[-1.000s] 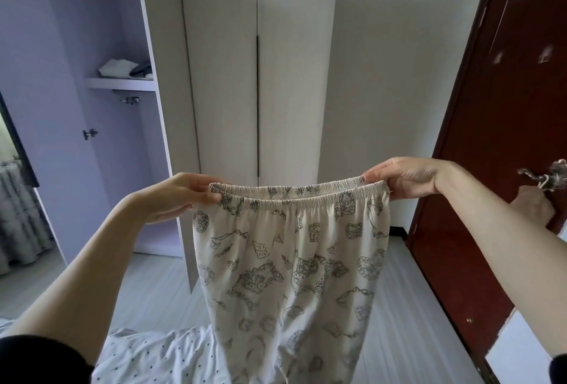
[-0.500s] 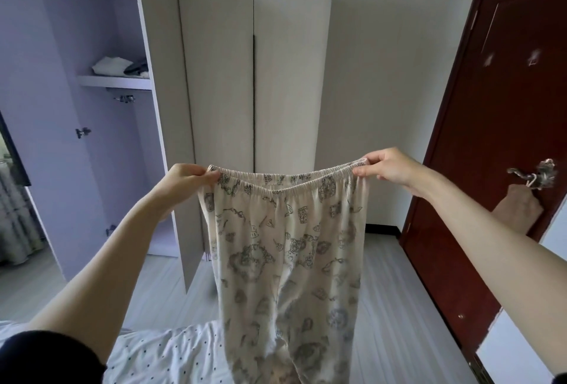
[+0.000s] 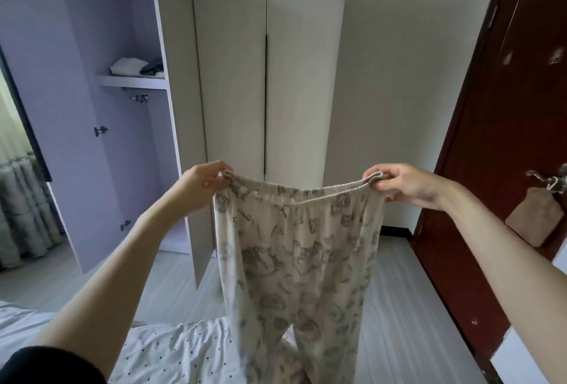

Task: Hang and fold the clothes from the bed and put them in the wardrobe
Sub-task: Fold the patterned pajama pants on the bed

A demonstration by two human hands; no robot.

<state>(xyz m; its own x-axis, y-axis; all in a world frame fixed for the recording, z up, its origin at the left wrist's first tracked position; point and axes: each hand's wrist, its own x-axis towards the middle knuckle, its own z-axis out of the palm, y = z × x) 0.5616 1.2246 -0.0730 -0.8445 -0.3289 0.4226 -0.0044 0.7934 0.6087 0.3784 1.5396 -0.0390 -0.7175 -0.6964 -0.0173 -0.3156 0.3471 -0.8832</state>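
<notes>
Cream pyjama trousers with a grey cartoon print hang in front of me, held up by the elastic waistband. My left hand pinches the waistband's left end and my right hand pinches its right end, so the band stretches between them. The legs drop down onto the bed, which has a white sheet with small dark dots. The white wardrobe stands ahead with its left door open, showing a shelf with folded clothes and a hanging rail below.
A dark red door with a metal handle and a cloth hanging from it is close on the right. A grey curtain shows at the far left. Pale striped floor lies between bed and wardrobe.
Both hands have kept their grip on the waistband and held the trousers up. The waistband now sags a little in the middle, and the legs swing slightly.
</notes>
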